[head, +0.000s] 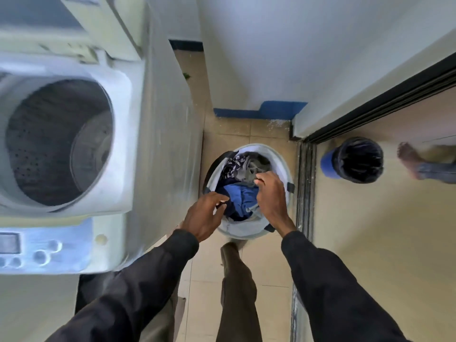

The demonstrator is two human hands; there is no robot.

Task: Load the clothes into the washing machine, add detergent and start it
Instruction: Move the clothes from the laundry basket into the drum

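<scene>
Reaching into the laundry basket (256, 147) on the floor (267, 267) just beside the washing machine (121, 134), the right hand (271, 197) curls its fingers into the clothes (243, 196) piled inside. The left hand (204, 214) is bent-fingered at the navy cloth; its grip cannot be determined. The lid (106, 23) is raised, exposing the drum (56, 144).

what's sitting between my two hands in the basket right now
In the head view, a blue garment lies between the left hand and the right hand, inside the laundry basket, with dark navy cloth beside it.
</scene>
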